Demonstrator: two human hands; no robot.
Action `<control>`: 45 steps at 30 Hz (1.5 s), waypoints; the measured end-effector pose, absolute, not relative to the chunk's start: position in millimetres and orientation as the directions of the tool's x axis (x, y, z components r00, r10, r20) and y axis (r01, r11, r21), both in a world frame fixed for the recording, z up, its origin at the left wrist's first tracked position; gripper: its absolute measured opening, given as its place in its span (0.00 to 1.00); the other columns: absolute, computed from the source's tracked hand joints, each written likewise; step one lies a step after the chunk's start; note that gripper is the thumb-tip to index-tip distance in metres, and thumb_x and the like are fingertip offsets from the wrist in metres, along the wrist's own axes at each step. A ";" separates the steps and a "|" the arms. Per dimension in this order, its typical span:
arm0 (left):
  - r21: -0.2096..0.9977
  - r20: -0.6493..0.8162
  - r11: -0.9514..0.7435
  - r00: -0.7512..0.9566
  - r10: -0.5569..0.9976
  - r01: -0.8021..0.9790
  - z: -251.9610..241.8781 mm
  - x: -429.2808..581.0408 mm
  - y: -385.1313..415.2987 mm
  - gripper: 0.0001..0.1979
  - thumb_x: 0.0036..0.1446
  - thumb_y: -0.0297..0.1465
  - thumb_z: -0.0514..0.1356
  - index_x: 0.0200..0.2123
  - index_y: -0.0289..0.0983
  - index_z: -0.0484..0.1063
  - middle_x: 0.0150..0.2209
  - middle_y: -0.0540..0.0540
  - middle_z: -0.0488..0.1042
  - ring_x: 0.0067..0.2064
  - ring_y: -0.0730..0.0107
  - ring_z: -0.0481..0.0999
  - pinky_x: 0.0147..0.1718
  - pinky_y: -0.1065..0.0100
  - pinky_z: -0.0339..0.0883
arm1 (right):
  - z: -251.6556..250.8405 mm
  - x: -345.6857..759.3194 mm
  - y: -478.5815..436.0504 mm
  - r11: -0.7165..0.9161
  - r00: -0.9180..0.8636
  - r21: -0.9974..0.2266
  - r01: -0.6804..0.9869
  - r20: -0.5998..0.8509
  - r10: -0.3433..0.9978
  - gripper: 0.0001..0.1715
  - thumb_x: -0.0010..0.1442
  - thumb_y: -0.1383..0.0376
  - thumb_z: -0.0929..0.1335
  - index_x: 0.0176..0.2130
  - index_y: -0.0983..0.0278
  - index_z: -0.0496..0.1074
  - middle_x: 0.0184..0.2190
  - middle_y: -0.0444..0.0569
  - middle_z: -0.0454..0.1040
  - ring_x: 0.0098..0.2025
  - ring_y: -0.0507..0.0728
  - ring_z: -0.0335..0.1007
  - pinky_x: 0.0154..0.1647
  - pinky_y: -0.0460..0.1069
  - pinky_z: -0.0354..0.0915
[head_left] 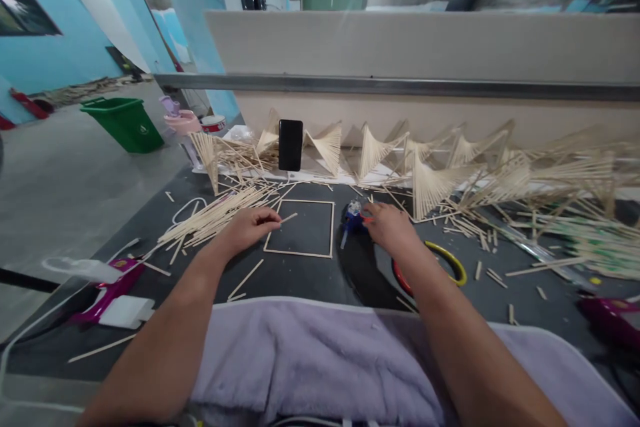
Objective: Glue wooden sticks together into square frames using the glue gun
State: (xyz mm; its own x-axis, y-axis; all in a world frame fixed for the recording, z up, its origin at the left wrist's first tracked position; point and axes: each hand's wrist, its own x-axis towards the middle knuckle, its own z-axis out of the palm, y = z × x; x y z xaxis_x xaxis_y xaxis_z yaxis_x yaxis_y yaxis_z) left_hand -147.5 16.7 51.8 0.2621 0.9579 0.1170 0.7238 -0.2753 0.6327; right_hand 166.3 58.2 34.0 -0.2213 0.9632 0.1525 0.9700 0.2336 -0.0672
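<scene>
A short thin wooden stick (289, 218) is pinched between the thumb and fingers of my left hand (250, 227). It juts over the left side of a square frame of thin sticks (332, 230) lying flat on the dark tabletop. To the right of that square, my right hand (393, 225) has its fingertips closed around the orange part of a small blue tool (354, 215) with a clear piece on top; its exact kind is unclear. Red-handled and yellow-handled pliers or cutters (447, 261) lie partly under my right forearm.
Loose sticks (220, 217) are heaped to the left. Fanned, twisted stick models (430, 187) line the back, around an upright phone (291, 145). A purple device (107, 290) with white plugs and cables sits at left. A lavender cloth (310, 353) covers my lap.
</scene>
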 end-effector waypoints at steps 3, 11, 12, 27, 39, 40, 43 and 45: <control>0.625 0.051 -0.299 0.344 0.937 0.721 49.6 -126.4 11.3 0.10 0.52 0.35 0.56 0.33 0.38 0.75 0.31 0.50 0.76 0.33 0.70 0.72 0.33 0.73 0.62 | 52.0 150.5 38.7 0.392 -0.326 -0.215 0.895 0.285 0.901 0.14 0.62 0.64 0.61 0.46 0.64 0.71 0.43 0.52 0.73 0.46 0.56 0.66 0.48 0.48 0.58; 0.633 0.020 -0.466 0.589 0.808 0.618 26.5 -96.1 3.9 0.09 0.54 0.32 0.55 0.33 0.37 0.74 0.32 0.50 0.76 0.35 0.74 0.72 0.35 0.75 0.60 | 30.9 114.1 -10.0 0.615 -0.617 -0.338 0.713 0.116 0.779 0.12 0.62 0.65 0.62 0.38 0.61 0.74 0.35 0.47 0.74 0.39 0.50 0.68 0.39 0.43 0.59; 0.634 0.007 -0.477 0.612 0.791 0.609 24.6 -95.3 4.0 0.09 0.54 0.31 0.55 0.33 0.36 0.74 0.32 0.50 0.76 0.35 0.74 0.72 0.36 0.75 0.60 | 27.1 114.7 -11.2 0.607 -0.618 -0.330 0.723 0.085 0.782 0.11 0.62 0.66 0.62 0.38 0.61 0.74 0.35 0.47 0.74 0.38 0.50 0.69 0.38 0.43 0.58; 0.444 -0.365 -0.177 0.358 0.860 0.878 52.8 -188.0 19.4 0.09 0.47 0.35 0.55 0.28 0.37 0.71 0.27 0.52 0.72 0.30 0.72 0.68 0.28 0.73 0.57 | -1.9 117.1 -9.3 0.592 -0.598 -0.142 0.793 0.002 0.802 0.11 0.63 0.67 0.58 0.36 0.63 0.68 0.33 0.49 0.73 0.35 0.54 0.69 0.33 0.46 0.56; 0.458 -0.520 -0.001 0.269 0.811 0.889 43.5 -170.0 19.0 0.08 0.43 0.35 0.57 0.25 0.36 0.69 0.20 0.53 0.67 0.23 0.73 0.67 0.22 0.73 0.57 | -8.0 108.7 -11.5 0.602 -0.603 -0.164 0.781 0.052 0.796 0.11 0.64 0.67 0.57 0.35 0.64 0.66 0.32 0.48 0.71 0.35 0.53 0.67 0.34 0.46 0.55; 0.462 -0.520 0.009 0.263 0.812 0.887 43.3 -169.9 18.9 0.08 0.42 0.35 0.57 0.24 0.36 0.69 0.20 0.53 0.67 0.23 0.73 0.67 0.22 0.73 0.57 | -7.9 108.0 -11.6 0.607 -0.607 -0.163 0.778 0.056 0.793 0.11 0.65 0.67 0.57 0.35 0.64 0.66 0.32 0.48 0.71 0.34 0.53 0.67 0.33 0.46 0.55; 0.476 -0.520 0.034 0.250 0.817 0.879 41.4 -170.7 18.8 0.08 0.42 0.36 0.58 0.24 0.36 0.69 0.21 0.52 0.67 0.23 0.73 0.67 0.22 0.73 0.58 | -7.4 106.6 -11.5 0.620 -0.617 -0.149 0.770 0.069 0.784 0.12 0.65 0.67 0.57 0.35 0.64 0.66 0.33 0.49 0.71 0.34 0.53 0.67 0.33 0.46 0.54; 0.484 -0.525 0.041 0.252 0.813 0.874 39.3 -171.5 19.4 0.10 0.43 0.38 0.58 0.24 0.36 0.68 0.21 0.52 0.67 0.23 0.73 0.68 0.21 0.73 0.59 | -7.2 106.2 -11.0 0.625 -0.621 -0.135 0.769 0.074 0.780 0.12 0.65 0.67 0.57 0.35 0.64 0.66 0.32 0.49 0.71 0.34 0.54 0.67 0.33 0.46 0.54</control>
